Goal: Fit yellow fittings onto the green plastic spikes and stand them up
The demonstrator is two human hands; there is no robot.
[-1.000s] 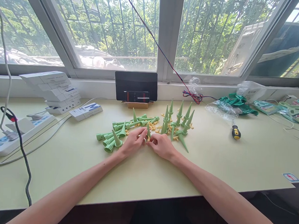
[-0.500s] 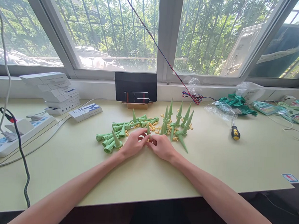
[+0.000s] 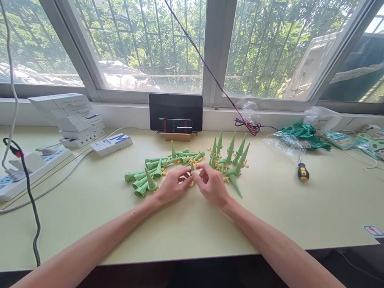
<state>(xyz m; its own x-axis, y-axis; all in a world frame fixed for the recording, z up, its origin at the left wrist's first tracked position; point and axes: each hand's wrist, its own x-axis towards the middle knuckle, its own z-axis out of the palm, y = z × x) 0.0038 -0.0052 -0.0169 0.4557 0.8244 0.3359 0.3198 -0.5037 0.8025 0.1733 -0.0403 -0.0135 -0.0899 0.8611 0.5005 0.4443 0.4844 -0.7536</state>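
Observation:
Between my two hands stands a green plastic watering spike, its tip pointing up and its lower part mostly hidden by fingers. My left hand is closed around its lower part. My right hand has thumb and forefinger pinched at its side, near the tip. A small yellow piece shows just under the fingertips. Left of my hands lies a pile of green spikes and tubes, with loose yellow valves behind. Several spikes fitted with yellow valves stand upright at the right, and one spike lies tilted toward me.
A screwdriver lies to the right, near crumpled clear plastic and a green bag. A phone leans on a tablet at the back. White boxes and a power strip with cables occupy the left.
My right hand has risen slightly, its fingers shifting up from the base of the spike toward its tip. My left hand keeps its hold. The camera view has shifted a little.

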